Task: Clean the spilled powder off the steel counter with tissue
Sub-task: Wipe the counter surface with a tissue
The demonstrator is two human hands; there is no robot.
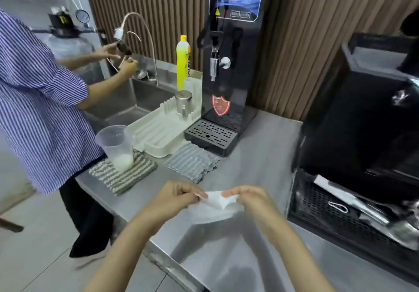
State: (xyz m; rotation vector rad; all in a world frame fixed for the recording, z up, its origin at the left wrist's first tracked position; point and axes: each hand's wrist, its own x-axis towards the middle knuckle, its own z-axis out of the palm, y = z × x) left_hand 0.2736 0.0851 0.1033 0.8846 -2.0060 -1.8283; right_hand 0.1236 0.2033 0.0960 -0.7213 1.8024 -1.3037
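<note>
Well, the steel counter (260, 155) fills most of what I can see, its near corner cut off at the bottom edge. Any powder on it is too faint to make out. A big black machine (362, 121) on the right is cropped and blurred, so I cannot tell what it is. The tall black water dispenser (231, 64) at the back loses its top. A person in a striped shirt (40, 110) stands at the sink, partly out of view. Above the counter's near part, a white tissue (215, 210) hangs stretched between two hands. The left hand (179, 197) pinches one edge and the right hand (247, 197) pinches the other, fingers curled.
</note>
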